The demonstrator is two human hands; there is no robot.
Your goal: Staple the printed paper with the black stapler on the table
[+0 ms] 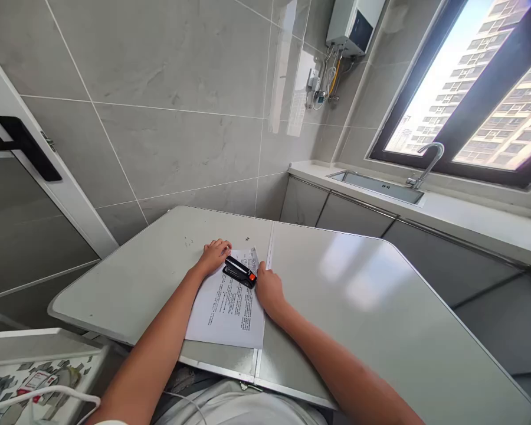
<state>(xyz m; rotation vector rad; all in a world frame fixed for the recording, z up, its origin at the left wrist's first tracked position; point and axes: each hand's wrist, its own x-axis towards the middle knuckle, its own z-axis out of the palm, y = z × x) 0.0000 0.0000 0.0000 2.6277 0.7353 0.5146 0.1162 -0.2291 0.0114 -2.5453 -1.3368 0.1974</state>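
Observation:
Printed paper sheets (pixel 228 307) lie on a grey folding table (pixel 358 295) in front of me. A black stapler (pixel 239 271) with an orange end rests across the top of the sheets. My left hand (pixel 213 257) lies with fingers curled down on the upper left corner of the paper, just left of the stapler. On the right side of the stapler, my right hand (pixel 269 288) touches its orange end, with the fingers tucked against it.
A tiled wall rises behind the table. A counter with a sink (pixel 376 186) and tap (pixel 427 165) runs under a window at the right. A water heater (pixel 351 26) hangs high on the wall. A white bin of scraps (pixel 30 378) stands at the lower left.

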